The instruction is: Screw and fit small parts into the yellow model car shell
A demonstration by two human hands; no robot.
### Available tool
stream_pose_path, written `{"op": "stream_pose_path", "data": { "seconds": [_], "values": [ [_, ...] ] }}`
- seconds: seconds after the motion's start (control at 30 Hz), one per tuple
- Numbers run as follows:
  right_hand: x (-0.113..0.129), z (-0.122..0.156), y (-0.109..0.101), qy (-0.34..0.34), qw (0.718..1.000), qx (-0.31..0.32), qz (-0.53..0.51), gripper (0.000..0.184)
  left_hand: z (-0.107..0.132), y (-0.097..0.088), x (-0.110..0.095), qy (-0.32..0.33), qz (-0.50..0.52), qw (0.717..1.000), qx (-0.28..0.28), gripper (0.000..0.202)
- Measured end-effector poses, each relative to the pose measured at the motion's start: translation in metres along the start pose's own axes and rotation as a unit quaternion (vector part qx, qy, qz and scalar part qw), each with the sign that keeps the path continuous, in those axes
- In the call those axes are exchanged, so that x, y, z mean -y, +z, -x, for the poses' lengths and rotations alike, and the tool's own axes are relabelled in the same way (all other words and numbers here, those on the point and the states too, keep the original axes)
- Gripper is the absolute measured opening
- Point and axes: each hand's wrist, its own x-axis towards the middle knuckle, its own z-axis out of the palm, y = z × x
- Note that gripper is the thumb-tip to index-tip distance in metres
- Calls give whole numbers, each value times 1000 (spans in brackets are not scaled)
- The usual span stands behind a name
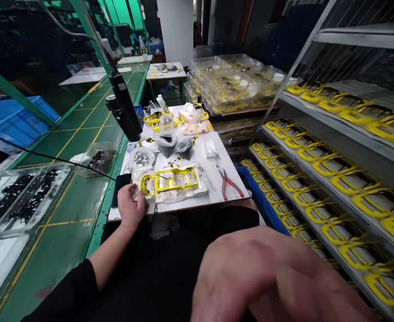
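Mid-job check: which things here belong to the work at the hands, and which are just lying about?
Part of the work: left hand, touching the white wrapping around the yellow car-body frame; right hand, raised and blurred.

Lying about: black phone, red-handled pliers, shelved yellow frames, tray of black parts.

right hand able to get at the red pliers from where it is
Probably yes: the right hand hangs close to the camera, and the red-handled pliers lie uncovered with nothing in front of them; the yellow frame sits off to their left.
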Motion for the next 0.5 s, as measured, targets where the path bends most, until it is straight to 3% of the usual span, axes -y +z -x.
{"op": "stream_pose_path", "data": {
  "seconds": [0.13,0.23,0.3,0.4,0.5],
  "values": [
    [-67,-16,-5,76,987,-131,50,45,4,-1,2,-1,31,999,-13,38],
    [-128,-18,-24,193,957,-190,99,52,8,-2,3,6,61,998,-21,36],
    [-156,-16,-42,234,930,-244,145,56,9,-4,2,9,80,996,-23,34],
    [-174,-13,-70,252,888,-300,240,58,6,-11,-1,0,98,995,-22,30],
    [-173,-13,-96,262,836,-332,349,59,-10,-23,-6,-29,103,994,-21,24]
  ]
}}
